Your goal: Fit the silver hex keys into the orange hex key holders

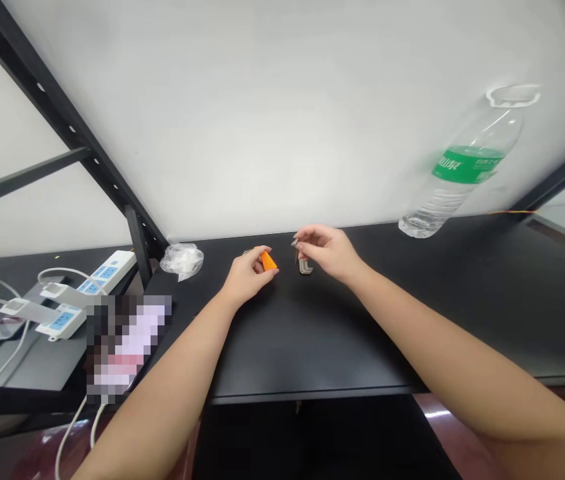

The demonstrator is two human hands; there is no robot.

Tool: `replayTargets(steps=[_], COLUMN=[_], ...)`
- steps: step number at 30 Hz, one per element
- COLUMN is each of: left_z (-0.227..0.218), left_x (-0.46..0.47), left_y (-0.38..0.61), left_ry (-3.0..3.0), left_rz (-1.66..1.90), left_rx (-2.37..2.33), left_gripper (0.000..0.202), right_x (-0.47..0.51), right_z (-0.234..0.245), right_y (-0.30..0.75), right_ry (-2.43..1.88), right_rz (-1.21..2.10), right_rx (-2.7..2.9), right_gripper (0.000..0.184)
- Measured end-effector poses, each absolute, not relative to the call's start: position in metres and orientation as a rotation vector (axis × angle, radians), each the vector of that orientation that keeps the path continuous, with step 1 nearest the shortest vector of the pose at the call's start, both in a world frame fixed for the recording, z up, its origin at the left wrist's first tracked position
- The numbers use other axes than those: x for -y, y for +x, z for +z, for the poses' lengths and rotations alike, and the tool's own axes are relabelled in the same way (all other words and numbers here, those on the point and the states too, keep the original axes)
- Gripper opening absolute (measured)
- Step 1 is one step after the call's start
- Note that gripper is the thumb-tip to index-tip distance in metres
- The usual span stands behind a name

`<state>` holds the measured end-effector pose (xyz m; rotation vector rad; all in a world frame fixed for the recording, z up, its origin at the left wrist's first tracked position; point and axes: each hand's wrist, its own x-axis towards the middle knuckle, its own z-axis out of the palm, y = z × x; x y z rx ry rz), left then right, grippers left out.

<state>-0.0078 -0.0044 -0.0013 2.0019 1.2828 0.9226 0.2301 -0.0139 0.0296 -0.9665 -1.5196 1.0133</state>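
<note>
Left grip (247,273) pinches orange holder (268,261); right grip (327,250) — hex key (294,243).

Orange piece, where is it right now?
In the head view the orange piece is pinched in the left hand above the black table, just left of the hex keys by the right hand.

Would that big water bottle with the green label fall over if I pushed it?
Probably. The bottle stands tall and narrow on the smooth table, so a push up high could tip it. It looks like thin clear plastic, likely light. Lying down, its round body would probably roll.
</note>
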Motion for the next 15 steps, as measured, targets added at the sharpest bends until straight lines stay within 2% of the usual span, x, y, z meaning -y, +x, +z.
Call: replayTargets(steps=[5,15], left_z=[0.002,0.004], left_x=[0.008,0.011], left_y=[-0.008,-0.01], left_ry=[2.085,2.073], left_rz=[0.981,1.085], left_rx=[-1.277,-1.351], left_gripper=[0.047,0.049], right_x=[0.008,0.02], right_z=[0.021,0.021], right_y=[0.222,0.208], right_ry=[-0.823,-0.793], right_rz=[1.182,1.261], right_rx=[1.206,1.186], right_gripper=[0.039,0.041])
